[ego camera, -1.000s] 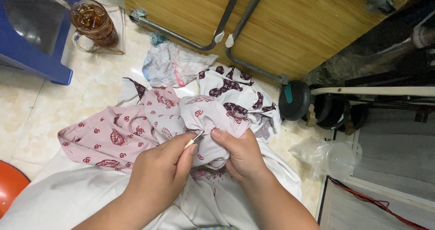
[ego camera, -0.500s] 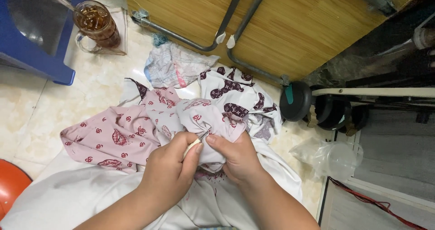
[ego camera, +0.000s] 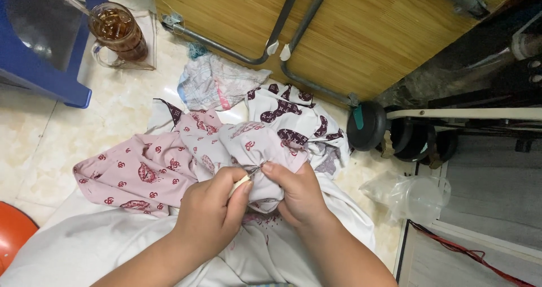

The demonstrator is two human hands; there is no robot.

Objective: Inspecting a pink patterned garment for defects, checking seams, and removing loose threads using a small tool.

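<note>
left hand [ego camera: 212, 211] — grip closed on small tool [ego camera: 244, 179] | right hand [ego camera: 298, 194] — grip pinching pink printed cloth [ego camera: 169, 168] | glass mug [ego camera: 119, 33] on floor

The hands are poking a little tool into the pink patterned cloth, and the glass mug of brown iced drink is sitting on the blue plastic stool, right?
Not quite. The head view shows the glass mug of brown iced drink standing on the pale tiled floor beside the blue plastic stool, not on it. The rest holds: the left hand and right hand work a small pale-handled tool into the pink patterned cloth.
</note>
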